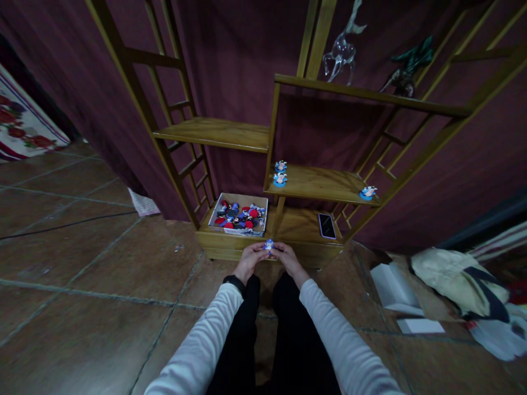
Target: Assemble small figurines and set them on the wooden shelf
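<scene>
Between the fingertips of my left hand (250, 260) and my right hand (289, 259) is a small purple and white figurine (269, 245), which both hands pinch from its two sides. It is upright, in front of the lower edge of the wooden shelf unit (230, 134). Beyond my left hand, an open cardboard box (214, 219) on the bottom board holds several figurines with red, purple and dark parts. Two blue and pink figurines, one at the front (280, 179) and one behind (280, 165), stand at the middle shelf's left end. A similar figurine (368, 192) stands at its right end.
A phone (327, 225) lies on the bottom board at the right. Higher up stand a clear glass horse (342, 54) and a dark green statuette (409, 68). White boxes (395, 288) and a cream bag (457, 277) lie on the tiled floor at right.
</scene>
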### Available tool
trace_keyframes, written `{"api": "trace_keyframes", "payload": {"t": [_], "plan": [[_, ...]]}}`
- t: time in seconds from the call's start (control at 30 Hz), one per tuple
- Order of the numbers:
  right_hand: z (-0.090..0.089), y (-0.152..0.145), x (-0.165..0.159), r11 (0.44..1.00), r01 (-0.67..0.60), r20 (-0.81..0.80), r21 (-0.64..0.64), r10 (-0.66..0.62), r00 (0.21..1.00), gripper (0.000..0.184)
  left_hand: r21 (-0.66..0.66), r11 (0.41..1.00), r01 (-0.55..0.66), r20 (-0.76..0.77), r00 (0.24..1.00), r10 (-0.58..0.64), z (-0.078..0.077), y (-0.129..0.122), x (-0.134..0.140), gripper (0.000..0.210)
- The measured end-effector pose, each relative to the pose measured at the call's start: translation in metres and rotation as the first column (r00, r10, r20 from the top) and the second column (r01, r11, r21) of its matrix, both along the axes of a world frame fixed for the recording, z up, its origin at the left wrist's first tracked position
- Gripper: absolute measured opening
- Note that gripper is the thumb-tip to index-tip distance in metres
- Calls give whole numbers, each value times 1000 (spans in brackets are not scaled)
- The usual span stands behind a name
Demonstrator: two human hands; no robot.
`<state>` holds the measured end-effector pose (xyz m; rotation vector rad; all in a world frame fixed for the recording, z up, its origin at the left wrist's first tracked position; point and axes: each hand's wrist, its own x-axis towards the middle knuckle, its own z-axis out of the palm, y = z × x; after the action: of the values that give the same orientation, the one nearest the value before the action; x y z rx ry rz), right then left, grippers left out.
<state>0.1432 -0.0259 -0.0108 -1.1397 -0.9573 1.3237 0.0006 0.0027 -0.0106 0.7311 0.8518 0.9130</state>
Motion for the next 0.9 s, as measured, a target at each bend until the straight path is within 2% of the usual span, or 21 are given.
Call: {"api": "trace_keyframes", "payload": {"t": [0.27, 0.37, 0.6, 0.7, 0.9], "plan": [[7, -6, 2, 999, 42, -74, -23, -43, 996, 37, 7, 999, 32, 48, 998, -32, 6, -4, 6, 43], [8, -7, 2, 997, 64, -90, -48, -68, 994, 39, 58, 996, 63, 56, 996, -67, 8, -6, 6, 48], [6, -5, 5, 998, 27, -94, -48, -31, 995, 35, 209, 976, 52, -79, 996, -36, 10, -4, 5, 47], [7, -5, 4, 1000, 8, -71, -29, -10, 997, 37, 244, 968, 57, -114, 993, -30, 7, -3, 8, 46], [3, -2, 4, 998, 53, 10, -25, -53, 999, 40, 300, 953, 33, -160, 987, 16, -6, 0, 15, 50]]}}
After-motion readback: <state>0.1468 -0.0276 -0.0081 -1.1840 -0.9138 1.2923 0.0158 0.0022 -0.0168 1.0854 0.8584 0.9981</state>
